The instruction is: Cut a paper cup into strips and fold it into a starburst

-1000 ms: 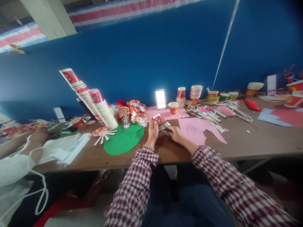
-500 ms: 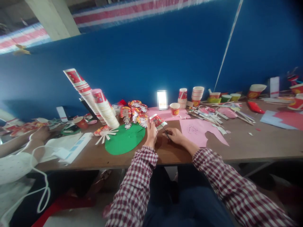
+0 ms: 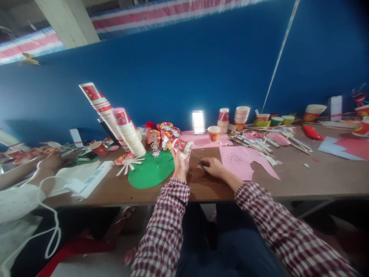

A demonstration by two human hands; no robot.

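Cup (image 3: 184, 145) up in the left hand (image 3: 180, 165), fingers wrapped on it, held tilted above the table (image 3: 201, 188)! Over at four o'clock from it, the right hand (image 3: 211, 167) has a firm grip on the scissors (image 3: 203, 164), blades angled toward the cup and near it. Now outward: green sheet (image 3: 150, 171) at eight o'clock, cut-out figures (image 3: 155, 141) and the leaning cup stacks (image 3: 131, 134) between nine and ten. Round to the right, a standing cup (image 3: 213, 134) at two, loose strips (image 3: 253, 143) at three, and a drawn-on pink sheet (image 3: 238, 159) nearer four.
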